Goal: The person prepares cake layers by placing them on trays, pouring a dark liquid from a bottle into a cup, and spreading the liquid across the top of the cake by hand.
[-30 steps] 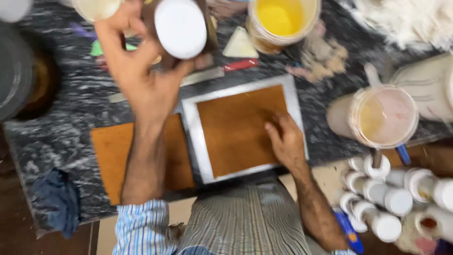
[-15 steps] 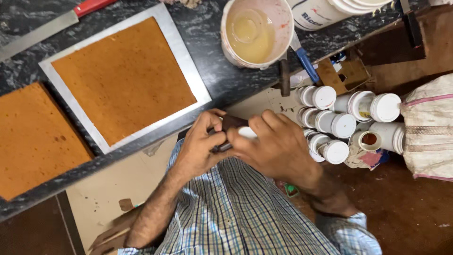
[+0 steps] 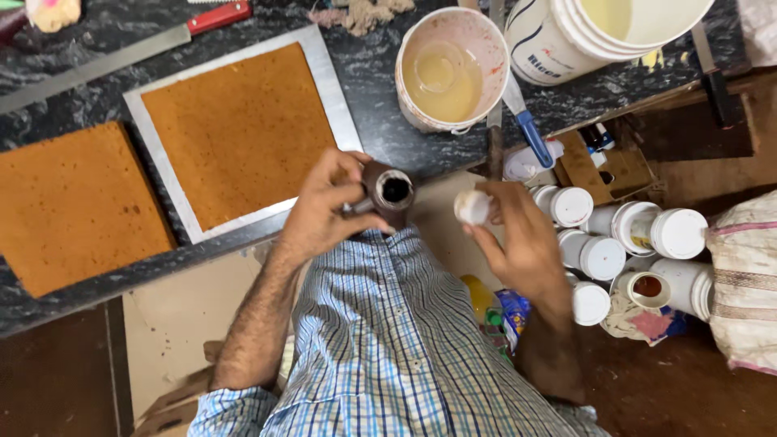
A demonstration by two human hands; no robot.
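Observation:
My left hand grips a small brown bottle with its mouth uncovered and facing up. My right hand holds the bottle's white cap between its fingertips, a little to the right of the bottle and apart from it. Both hands hover just off the front edge of the dark stone counter. On the counter, a square brown cake sheet lies on a silver board, and a second brown cake sheet lies bare to its left.
A white tub of yellowish liquid and a larger white bucket stand at the counter's right. A long knife with a red handle lies at the back. Several white-capped bottles crowd a lower shelf at right, beside a cloth sack.
The hands have come apart: the white cap is off the bottle and in my right hand. A second ago my left hand reached over the counter and my right rested on the cake.

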